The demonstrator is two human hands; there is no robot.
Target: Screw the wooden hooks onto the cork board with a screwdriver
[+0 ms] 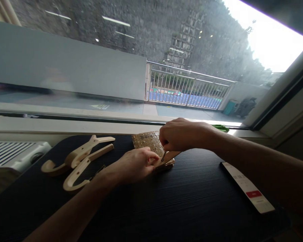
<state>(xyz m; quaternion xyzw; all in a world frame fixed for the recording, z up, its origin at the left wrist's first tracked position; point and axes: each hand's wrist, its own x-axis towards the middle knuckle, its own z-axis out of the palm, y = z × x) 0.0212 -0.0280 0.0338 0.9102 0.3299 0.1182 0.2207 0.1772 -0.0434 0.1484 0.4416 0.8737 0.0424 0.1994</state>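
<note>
My left hand (138, 163) pinches the near end of a pale wooden piece (169, 155), which lies over a brown package wrapped in bubble film (148, 139). Above the wood, my right hand (178, 136) is closed in a fist around a thin metal tool (163, 155). Its slim shaft points down to the wood; the rest is hidden in my fingers. Left of my hands, curved wooden hooks, one farther back (78, 156) and one nearer (78, 173), lie on the dark table (166, 205).
A phone (249, 186) with a lit screen lies at the right, under my right forearm. Small dark metal bits (98, 171) sit by the nearer hook. A white radiator (17, 156) stands at the left. Behind the table run a sill (52, 126) and a window; something green (221, 128) rests there.
</note>
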